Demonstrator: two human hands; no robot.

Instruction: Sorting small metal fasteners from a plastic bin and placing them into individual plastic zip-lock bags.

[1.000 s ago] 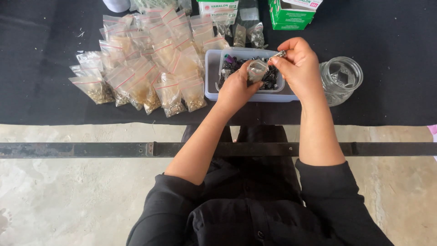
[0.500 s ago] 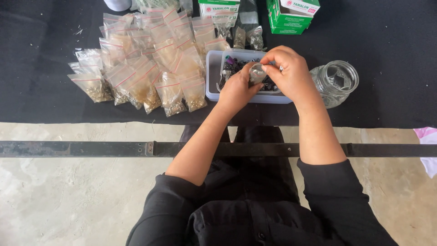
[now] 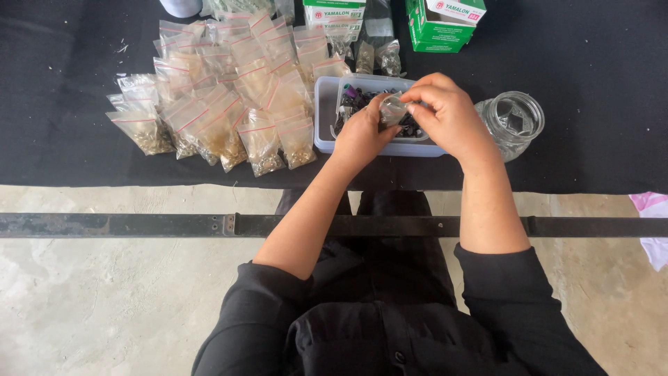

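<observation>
My left hand [image 3: 360, 136] and my right hand [image 3: 445, 115] meet just above the middle of the frame, over a shallow pale grey plastic tray [image 3: 324, 118] that sits on the black table cover [image 3: 69, 76]. Between them I hold a small clear plastic bag [image 3: 392, 110]: the fingers of my left hand close on its left side and the thumb and fingertips of my right hand pinch its upper right edge, so both hands are closed on the bag, with no gap I can see. The bag hangs right over the tray, above the dark small parts [image 3: 351, 97] piled inside it; I cannot tell what is in the bag.

To the left of the tray, in the upper left of the frame, lies a spread heap of filled zip bags [image 3: 223, 115] with red seal lines, holding small brownish pieces. Just right of my right hand stands an open glass jar [image 3: 513, 122], near the tray but apart from it. At the top edge sit a green and white carton [image 3: 438, 24] and a second white box [image 3: 332, 12]. A dark metal bar [image 3: 139, 225] crosses the frame below the table edge, over my forearms and black sleeves [image 3: 508, 306].
</observation>
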